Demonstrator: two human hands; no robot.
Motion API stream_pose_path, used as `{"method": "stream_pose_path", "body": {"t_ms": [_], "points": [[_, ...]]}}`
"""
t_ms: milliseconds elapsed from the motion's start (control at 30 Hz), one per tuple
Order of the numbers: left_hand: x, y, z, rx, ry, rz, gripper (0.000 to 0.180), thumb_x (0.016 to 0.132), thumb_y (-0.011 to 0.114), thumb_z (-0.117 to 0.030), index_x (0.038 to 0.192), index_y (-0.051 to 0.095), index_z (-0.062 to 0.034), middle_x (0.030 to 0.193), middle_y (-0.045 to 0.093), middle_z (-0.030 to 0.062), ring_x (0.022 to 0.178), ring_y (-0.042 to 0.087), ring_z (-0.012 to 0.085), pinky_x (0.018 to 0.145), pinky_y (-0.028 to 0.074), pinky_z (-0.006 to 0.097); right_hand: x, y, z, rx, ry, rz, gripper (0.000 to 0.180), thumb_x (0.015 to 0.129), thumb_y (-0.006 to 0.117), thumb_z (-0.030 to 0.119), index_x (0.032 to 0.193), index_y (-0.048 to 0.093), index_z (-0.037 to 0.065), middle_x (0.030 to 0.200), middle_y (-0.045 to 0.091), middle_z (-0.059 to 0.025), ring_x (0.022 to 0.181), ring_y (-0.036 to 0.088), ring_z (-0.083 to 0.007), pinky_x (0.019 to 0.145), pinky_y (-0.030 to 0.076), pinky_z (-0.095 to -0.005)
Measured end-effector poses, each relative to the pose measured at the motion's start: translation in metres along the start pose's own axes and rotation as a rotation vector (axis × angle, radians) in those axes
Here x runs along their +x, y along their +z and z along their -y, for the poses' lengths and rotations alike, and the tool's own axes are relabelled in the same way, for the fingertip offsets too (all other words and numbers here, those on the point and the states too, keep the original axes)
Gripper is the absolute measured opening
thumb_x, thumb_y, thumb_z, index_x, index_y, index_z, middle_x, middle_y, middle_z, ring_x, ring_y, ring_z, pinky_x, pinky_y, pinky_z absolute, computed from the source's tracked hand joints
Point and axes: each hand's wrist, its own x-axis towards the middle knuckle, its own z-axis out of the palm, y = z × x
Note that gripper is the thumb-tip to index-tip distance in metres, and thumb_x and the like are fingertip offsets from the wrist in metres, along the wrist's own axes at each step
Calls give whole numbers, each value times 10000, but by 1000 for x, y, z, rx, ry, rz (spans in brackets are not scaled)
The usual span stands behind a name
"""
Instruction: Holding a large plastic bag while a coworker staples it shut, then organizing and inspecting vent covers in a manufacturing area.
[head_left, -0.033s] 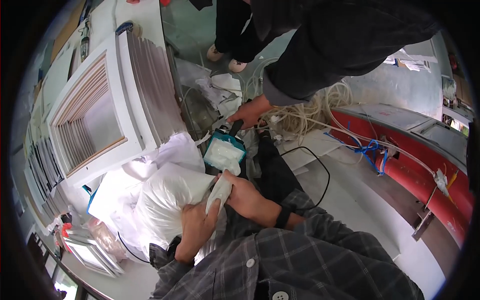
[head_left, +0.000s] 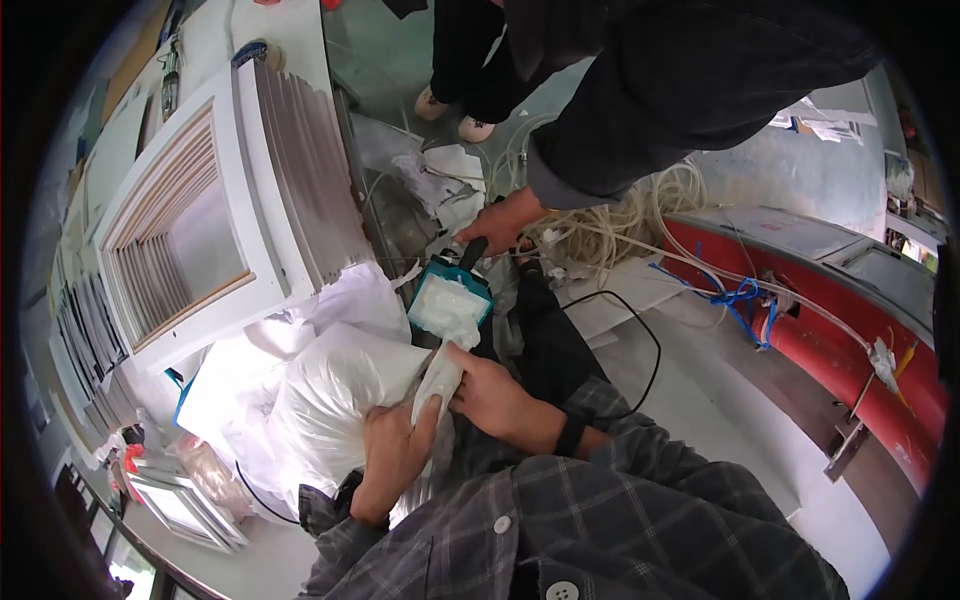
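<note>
A large white plastic bag (head_left: 335,375) bulges in front of me, its neck (head_left: 437,385) gathered into a narrow twist. Both my left hand (head_left: 392,450) and my right hand (head_left: 492,398) are closed around that neck, the right one farther along it. Just beyond the neck's end is a teal, flat, tray-like tool (head_left: 482,290) with a white, paste-like mass (head_left: 447,303) on it. The white mass runs up to the neck; whether they join I cannot tell. Another person's hand (head_left: 503,222) grips the tool's black handle (head_left: 473,254).
White frames (head_left: 262,240) stand stacked at the left. Coiled clear hoses (head_left: 650,200) lie beyond the tool, with crumpled white scraps (head_left: 455,175) beside them. A red machine (head_left: 815,345) with blue cord stands at the right. A black cable (head_left: 655,350) loops near my right forearm.
</note>
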Motion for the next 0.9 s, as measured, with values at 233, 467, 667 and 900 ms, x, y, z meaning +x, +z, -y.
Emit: {"method": "stream_pose_path", "body": {"t_ms": [233,467,667,900], "points": [[0,5,12,19,115,69,385,978,621,-383,937,709,-10,778,695,191,773,673,393,808,449,483,3,-1,-19,-194,-73,-107,334,1048,564,389,1100,605,62,981,646,-45,875,647,-139,725,512,-297],[-21,4,9,276,95,15,363,866,736,-256,1086,641,17,831,688,180,807,663,399,840,448,480,13,-6,-21,-227,-139,-149,306,1065,538,371,1016,611,78,814,629,-19,628,562,-105,532,416,-257],[-24,6,6,295,231,-144,168,905,643,-138,988,594,0,868,616,220,827,594,419,806,419,517,16,-16,-18,-236,-129,-111,333,1053,551,396,1008,603,70,857,623,-26,684,576,-98,573,432,-275],[-18,0,6,374,237,-167,204,940,612,-177,997,654,14,722,601,153,717,593,337,761,414,447,-34,-5,-17,-469,251,35,373,1018,614,485,1028,644,113,826,513,46,727,471,-65,643,417,-267]]}}
